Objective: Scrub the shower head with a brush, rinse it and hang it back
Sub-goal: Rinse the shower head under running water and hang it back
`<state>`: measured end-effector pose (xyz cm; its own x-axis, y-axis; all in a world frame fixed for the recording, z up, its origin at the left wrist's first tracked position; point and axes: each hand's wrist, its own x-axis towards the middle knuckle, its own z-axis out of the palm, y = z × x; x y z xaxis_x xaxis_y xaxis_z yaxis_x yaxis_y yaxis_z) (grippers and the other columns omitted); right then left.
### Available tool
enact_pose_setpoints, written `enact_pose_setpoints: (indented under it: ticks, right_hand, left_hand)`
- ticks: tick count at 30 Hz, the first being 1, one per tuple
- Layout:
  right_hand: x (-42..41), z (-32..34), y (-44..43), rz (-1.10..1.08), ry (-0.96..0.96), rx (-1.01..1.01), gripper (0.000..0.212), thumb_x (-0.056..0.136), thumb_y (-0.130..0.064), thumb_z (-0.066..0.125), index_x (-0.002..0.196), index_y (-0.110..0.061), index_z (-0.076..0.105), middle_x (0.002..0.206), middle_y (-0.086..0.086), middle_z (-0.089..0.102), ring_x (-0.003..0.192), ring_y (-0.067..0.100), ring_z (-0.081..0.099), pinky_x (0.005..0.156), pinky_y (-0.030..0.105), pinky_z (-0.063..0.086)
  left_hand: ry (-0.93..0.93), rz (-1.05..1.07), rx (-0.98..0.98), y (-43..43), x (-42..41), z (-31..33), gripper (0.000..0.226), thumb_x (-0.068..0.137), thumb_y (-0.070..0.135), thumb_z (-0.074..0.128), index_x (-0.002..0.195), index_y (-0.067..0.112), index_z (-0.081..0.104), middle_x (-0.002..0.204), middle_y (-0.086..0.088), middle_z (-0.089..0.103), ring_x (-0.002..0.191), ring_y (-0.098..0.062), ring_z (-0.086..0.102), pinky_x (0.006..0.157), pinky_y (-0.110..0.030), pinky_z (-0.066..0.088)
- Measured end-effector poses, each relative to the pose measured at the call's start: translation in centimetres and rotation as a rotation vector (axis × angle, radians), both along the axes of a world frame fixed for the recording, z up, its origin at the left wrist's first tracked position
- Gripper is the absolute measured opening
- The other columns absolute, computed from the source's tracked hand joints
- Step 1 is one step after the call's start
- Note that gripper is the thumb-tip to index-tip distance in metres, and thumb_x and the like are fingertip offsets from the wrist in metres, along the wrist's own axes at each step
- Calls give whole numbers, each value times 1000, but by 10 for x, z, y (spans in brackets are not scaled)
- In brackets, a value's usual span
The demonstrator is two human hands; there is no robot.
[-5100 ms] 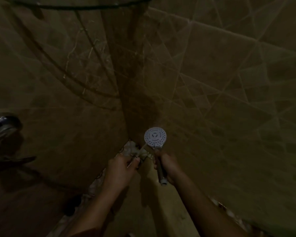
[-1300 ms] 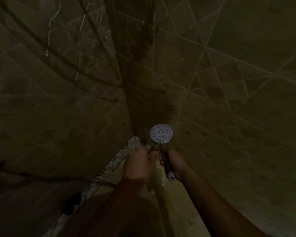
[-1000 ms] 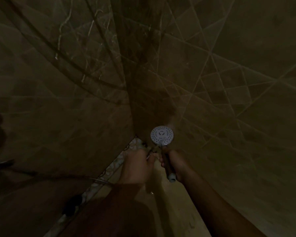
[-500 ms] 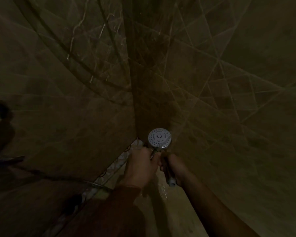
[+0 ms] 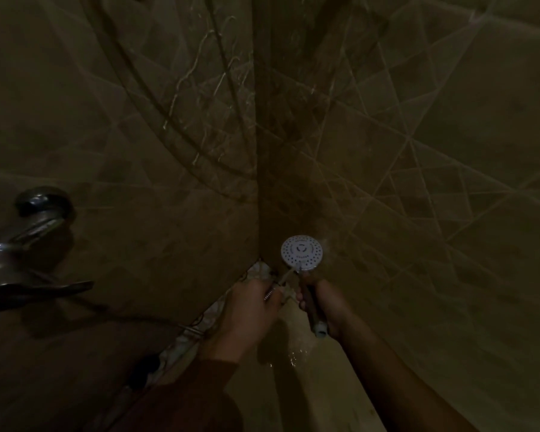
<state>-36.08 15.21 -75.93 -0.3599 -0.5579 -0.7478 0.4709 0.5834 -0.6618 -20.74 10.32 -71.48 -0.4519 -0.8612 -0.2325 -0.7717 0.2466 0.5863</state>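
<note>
Very dim corner of a tiled shower; shower head (image 5: 302,252) is held in front of the corner where the two walls meet the floor (image 5: 318,385), white round face turned up towards the person; right hand (image 5: 326,304) has it by the handle (image 5: 312,310), fingers (image 5: 302,299) curled tight round the dark grip, pale butt end sticking out below the palm; left hand (image 5: 251,308) is just beside it, the two hands near but not touching; left fingers pinch a thin brush (image 5: 282,280), a pale stick running up and right out of the fist; its tip sits at the lower rim of the head, where head meets handle; bristles too small and dark to make out; a short ribbed metal bit shows at the left knuckles, cannot tell what it is; left arm in a dark red sleeve (image 5: 197,397), right forearm bare; floor wet, a few glints of water under the hands; patterned border strip (image 5: 211,311) along the foot of the left wall (image 5: 122,213); chrome tap (image 5: 36,219) on that wall, well left of the hands; a hose (image 5: 138,318) runs low along the wall from near the tap towards the left arm; more hose loops across the wall higher up; small dark round thing by the border strip near the sleeve, cannot tell what.
</note>
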Motion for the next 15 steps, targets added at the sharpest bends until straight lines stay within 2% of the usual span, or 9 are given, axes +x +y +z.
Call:
enact_pose_setpoints:
  ticks: [3,6,10,12,15]
  right_hand:
    - [3,18,-2,10,-5,-1,35,103,-30,53,80,-6,64,60,6,61,53,17,53,57,32,43]
    - [4,37,-3,-9,-7,-45,28,104,-24,51,87,-4,61,62,7,59,53,17,52,54,31,43]
    - [17,61,-4,6,-5,-47,29,103,-23,51,84,-5,64,63,9,60,54,17,52,55,30,43]
    - [24,72,-4,12,15,-42,28,102,-19,52,86,-2,66,64,10,62,53,18,55,54,30,45]
    - [33,85,-2,29,46,-72,27,105,-20,48,92,-2,63,66,10,59,52,17,53,45,25,46]
  left_hand:
    - [-26,38,-34,-16,28,9,39,95,42,59,76,11,73,74,-10,73,69,-21,69,56,-24,33]
    - [-40,64,-38,-32,61,20,40,95,42,60,75,9,73,72,-13,73,73,-24,71,56,-27,34]
    - [-6,153,-40,-51,108,42,47,94,42,63,68,4,73,64,-16,72,61,-25,70,52,-35,41]
    - [7,177,-21,-59,128,51,54,90,50,60,67,3,72,61,-15,70,52,-17,63,52,-35,41]
    - [-6,186,-9,-72,152,61,62,85,60,52,71,4,72,65,-13,72,59,-19,67,55,-34,47]
